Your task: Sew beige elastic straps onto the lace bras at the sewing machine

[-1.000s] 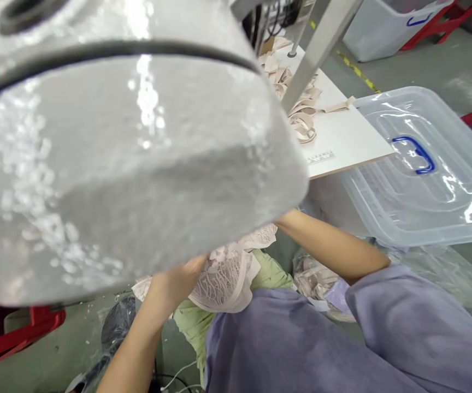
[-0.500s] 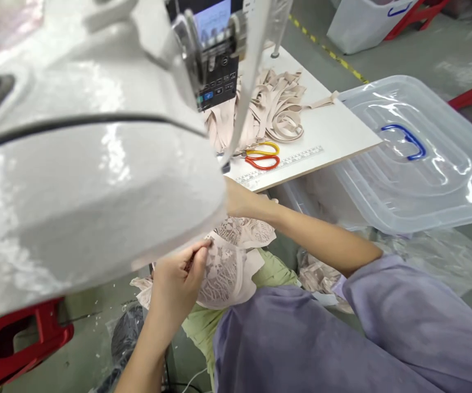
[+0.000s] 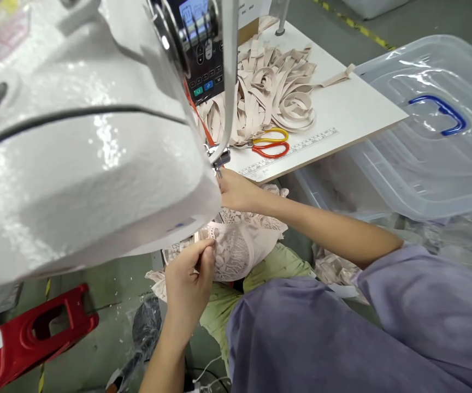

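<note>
A pale pink lace garment piece (image 3: 240, 248) hangs over my lap below the big white sewing machine head (image 3: 84, 147). My left hand (image 3: 189, 281) pinches the lace at its near edge. My right hand (image 3: 236, 191) reaches under the machine head beside the needle bar (image 3: 218, 159) and rests on the far part of the lace; its fingers are hidden by the machine.
A white table (image 3: 354, 117) holds a heap of beige elastic straps (image 3: 269, 93) and red and yellow scissors (image 3: 271, 144). A clear plastic bin lid with a blue handle (image 3: 436, 117) stands at right. A red stool (image 3: 35, 330) stands at lower left.
The view has swung down and left, uncovering the control panel, straps and scissors. My left hand has come up with the lace toward the machine; my right hand stays under the head.
</note>
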`<state>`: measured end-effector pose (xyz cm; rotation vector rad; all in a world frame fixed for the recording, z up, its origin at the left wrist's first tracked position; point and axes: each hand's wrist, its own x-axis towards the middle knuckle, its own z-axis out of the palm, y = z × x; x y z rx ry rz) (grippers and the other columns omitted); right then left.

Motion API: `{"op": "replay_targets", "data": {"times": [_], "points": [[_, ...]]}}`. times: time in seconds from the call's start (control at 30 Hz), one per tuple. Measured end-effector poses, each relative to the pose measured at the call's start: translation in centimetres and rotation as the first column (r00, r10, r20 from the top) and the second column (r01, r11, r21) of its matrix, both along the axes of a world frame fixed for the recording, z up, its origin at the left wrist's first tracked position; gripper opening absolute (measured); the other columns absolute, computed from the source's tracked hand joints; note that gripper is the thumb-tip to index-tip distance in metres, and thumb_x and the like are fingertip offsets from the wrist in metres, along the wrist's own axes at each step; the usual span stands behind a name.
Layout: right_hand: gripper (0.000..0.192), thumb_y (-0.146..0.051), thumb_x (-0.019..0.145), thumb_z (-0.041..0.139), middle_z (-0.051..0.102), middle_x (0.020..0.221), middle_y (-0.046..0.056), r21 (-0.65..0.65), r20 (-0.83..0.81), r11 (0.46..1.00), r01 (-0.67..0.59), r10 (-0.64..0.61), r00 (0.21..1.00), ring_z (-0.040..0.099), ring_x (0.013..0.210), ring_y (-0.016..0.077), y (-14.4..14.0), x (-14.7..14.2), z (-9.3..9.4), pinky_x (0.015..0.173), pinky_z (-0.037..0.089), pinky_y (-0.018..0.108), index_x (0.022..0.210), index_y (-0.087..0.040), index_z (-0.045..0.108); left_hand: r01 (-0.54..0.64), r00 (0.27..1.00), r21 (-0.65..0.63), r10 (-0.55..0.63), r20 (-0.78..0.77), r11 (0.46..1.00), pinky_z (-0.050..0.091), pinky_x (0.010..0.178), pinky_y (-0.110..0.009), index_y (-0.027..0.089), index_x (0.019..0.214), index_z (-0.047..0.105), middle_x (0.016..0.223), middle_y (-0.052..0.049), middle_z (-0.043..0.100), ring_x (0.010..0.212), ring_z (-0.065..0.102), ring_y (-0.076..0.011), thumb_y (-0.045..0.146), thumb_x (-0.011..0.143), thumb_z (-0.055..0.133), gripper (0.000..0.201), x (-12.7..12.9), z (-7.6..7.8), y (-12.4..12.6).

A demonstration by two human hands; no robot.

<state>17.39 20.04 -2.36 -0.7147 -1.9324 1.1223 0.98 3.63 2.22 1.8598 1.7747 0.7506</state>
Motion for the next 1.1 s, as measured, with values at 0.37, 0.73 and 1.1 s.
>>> {"op": "replay_targets", "data": {"times": [0.37,0.73,1.1], "points": [[0.008,-0.021,0.082,0.067,0.062,0.106,0.007,0.049,-0.017,0.998,0.039,-0.038,0.999,0.058,0.092,0.0206,0.0,0.1,-0.8,0.077,0.049,0.033,0.087,-0.017,0.063,0.02,0.999,0.037,-0.019,-0.032,0.999,0.055,0.069,-0.022,0.02,0.11,0.073,0.095,-0.003,0.078,0.076,0.071,-0.0138,0.026,0.097,0.054,0.023,0.4,-0.8,-0.4],[0.003,-0.021,0.085,0.064,0.062,0.108,0.007,0.041,-0.003,0.998,0.047,-0.046,0.999,0.058,0.091,0.0199,-0.4,0.6,-0.5,0.078,0.05,0.033,0.086,-0.019,0.062,-0.106,0.985,0.058,0.113,-0.127,0.993,0.051,0.065,-0.027,0.019,0.135,0.053,0.088,-0.004,0.068,0.074,0.065,-0.0162,0.033,0.099,0.054,0.038,0.0,-2.2,-1.4],[0.008,-0.025,0.081,0.058,0.059,0.109,0.01,-0.015,-0.037,0.994,0.108,-0.108,0.993,0.057,0.079,0.0183,-1.5,0.1,-0.4,0.07,0.048,0.033,0.082,-0.017,0.058,0.049,0.862,0.358,0.141,-0.486,0.933,0.033,0.107,-0.05,0.01,0.142,0.052,0.136,-0.023,0.057,0.127,0.048,-0.0376,0.039,0.094,0.061,0.057,5.3,-3.1,-0.9]]}}
